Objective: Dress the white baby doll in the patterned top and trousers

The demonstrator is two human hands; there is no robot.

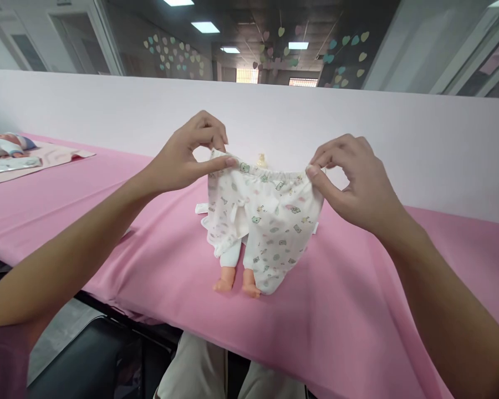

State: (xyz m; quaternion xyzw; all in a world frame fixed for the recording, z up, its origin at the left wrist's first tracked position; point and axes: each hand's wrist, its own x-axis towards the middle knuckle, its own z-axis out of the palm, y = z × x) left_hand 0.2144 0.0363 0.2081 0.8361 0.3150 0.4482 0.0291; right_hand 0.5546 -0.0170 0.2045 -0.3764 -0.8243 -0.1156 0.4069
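Observation:
A small pair of white patterned baby pants (278, 221) hangs spread by its gathered waistband between my two hands. My left hand (195, 147) pinches the left corner of the waistband, and my right hand (351, 180) pinches the right corner. Behind the pants lies a baby doll (230, 260) on the pink cloth; only its lower legs and bare feet show, and the rest is hidden by the fabric. Bits of a white item (202, 208) stick out at the left of the pants.
A pink cloth (149, 266) covers the table, which runs along a white wall (274, 122). At the far left a second doll (8, 145) lies on a pale mat. The pump top of a bottle (261, 160) shows behind the waistband. A black chair (103, 354) stands below the near edge.

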